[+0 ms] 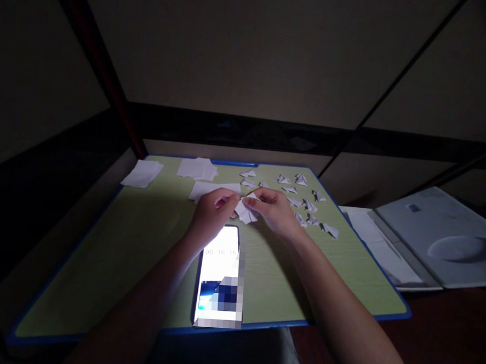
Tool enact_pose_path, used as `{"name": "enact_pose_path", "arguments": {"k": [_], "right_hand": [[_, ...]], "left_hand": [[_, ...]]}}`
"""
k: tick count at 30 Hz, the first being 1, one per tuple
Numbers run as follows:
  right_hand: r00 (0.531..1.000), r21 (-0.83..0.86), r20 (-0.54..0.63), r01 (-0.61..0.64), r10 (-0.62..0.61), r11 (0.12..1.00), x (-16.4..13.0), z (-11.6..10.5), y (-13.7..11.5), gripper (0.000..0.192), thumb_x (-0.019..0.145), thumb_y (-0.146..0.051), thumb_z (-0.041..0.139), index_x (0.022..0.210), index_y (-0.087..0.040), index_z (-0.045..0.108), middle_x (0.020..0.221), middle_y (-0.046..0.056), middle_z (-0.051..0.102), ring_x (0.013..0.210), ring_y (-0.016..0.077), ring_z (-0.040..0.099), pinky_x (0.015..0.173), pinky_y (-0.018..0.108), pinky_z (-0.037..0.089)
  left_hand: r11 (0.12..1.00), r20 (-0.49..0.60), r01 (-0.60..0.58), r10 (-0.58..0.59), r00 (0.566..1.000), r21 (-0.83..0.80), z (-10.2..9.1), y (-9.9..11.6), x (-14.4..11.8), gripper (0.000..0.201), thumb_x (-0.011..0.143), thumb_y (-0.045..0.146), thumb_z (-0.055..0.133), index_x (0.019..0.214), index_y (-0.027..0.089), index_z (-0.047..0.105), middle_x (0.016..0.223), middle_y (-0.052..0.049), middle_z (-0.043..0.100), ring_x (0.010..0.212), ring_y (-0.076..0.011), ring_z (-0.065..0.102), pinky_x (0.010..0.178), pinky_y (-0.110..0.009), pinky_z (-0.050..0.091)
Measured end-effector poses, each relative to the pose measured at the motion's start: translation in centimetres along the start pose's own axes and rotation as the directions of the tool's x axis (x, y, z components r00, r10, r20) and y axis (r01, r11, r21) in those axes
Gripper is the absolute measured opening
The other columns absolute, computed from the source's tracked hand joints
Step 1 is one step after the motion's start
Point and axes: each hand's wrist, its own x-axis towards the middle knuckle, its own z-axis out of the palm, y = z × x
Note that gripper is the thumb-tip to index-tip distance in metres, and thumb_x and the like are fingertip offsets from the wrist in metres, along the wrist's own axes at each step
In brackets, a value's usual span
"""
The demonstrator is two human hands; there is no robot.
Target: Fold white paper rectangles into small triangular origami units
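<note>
My left hand (212, 208) and my right hand (275, 210) meet over the middle of a green board with a blue rim (110, 262). Both pinch one small folded white paper piece (245, 209) between their fingertips. Just beyond the hands lies a flat white paper sheet (205, 189). Several small folded paper pieces (303, 199) are scattered on the board to the right of my right hand.
A lit phone (220, 274) lies on the board under my wrists. Two stacks of white paper (142, 173) (196, 169) sit at the board's far edge. An open grey folder (429, 237) lies to the right. The room is dark.
</note>
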Motion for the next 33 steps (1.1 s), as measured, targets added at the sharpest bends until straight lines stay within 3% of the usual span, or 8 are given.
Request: {"name": "enact_pose_path", "arguments": {"k": [4,8,14,22,28,33], "right_hand": [[1.0,-0.023,0.011,0.008,-0.008,1.0,0.0,0.1,0.5,0.026,0.065,-0.037,0.077,0.064,-0.016,0.062,0.054,-0.004,0.055,0.049,0.0087,0.045,0.048,0.024,0.03],[0.999,-0.025,0.036,-0.008,0.009,1.0,0.0,0.1,0.4,0.025,0.065,-0.037,0.076,0.066,-0.015,0.064,0.056,-0.004,0.055,0.05,0.0084,0.043,0.049,0.024,0.028],[0.991,0.097,0.12,-0.072,0.06,0.993,0.0,-0.3,-0.6,0.026,0.06,-0.028,0.077,0.082,-0.016,0.07,0.071,0.0,0.067,0.064,0.0121,0.057,0.065,0.027,0.042],[0.999,-0.041,0.039,-0.031,0.032,0.999,0.4,-0.5,0.1,0.025,0.067,-0.04,0.073,0.071,-0.016,0.068,0.059,-0.002,0.06,0.056,0.0108,0.049,0.059,0.028,0.037],[0.999,-0.046,0.036,0.031,-0.029,0.998,0.2,-0.3,0.0,0.022,0.069,-0.037,0.072,0.068,-0.016,0.066,0.057,-0.002,0.058,0.055,0.0109,0.048,0.057,0.028,0.036],[0.997,-0.067,0.007,0.077,-0.076,0.995,-0.2,0.0,-0.5,0.019,0.067,-0.034,0.073,0.068,-0.015,0.068,0.06,-0.001,0.059,0.057,0.0112,0.048,0.057,0.028,0.035]], "left_hand": [[0.999,0.03,-0.019,0.02,0.999,-0.035,0.2,-0.3,-0.1,0.014,0.08,0.029,0.062,0.08,0.016,0.067,0.068,-0.001,0.069,0.058,-0.0131,0.064,0.05,-0.02,0.048],[0.999,-0.012,-0.028,0.028,1.0,-0.034,0.2,-0.7,0.2,0.01,0.078,0.026,0.063,0.076,0.017,0.066,0.063,0.0,0.066,0.054,-0.0123,0.062,0.049,-0.02,0.048],[1.0,-0.125,0.0,0.0,0.992,-0.001,-0.3,-0.4,0.5,0.01,0.078,0.025,0.062,0.074,0.017,0.066,0.063,0.0,0.068,0.051,-0.0117,0.06,0.045,-0.02,0.044],[1.0,-0.138,-0.018,0.017,0.99,-0.004,-0.2,-0.2,0.3,0.012,0.077,0.029,0.062,0.074,0.017,0.064,0.066,-0.001,0.067,0.055,-0.0127,0.061,0.048,-0.02,0.045],[0.998,-0.054,-0.03,0.033,0.998,0.055,-0.2,-0.4,0.1,0.019,0.079,0.033,0.062,0.084,0.015,0.068,0.074,-0.003,0.07,0.063,-0.0144,0.062,0.052,-0.023,0.046],[0.994,-0.056,-0.058,0.063,0.996,0.091,-0.1,-0.5,0.2,0.015,0.078,0.03,0.063,0.08,0.016,0.069,0.074,-0.004,0.07,0.065,-0.0143,0.062,0.056,-0.024,0.047]]}}
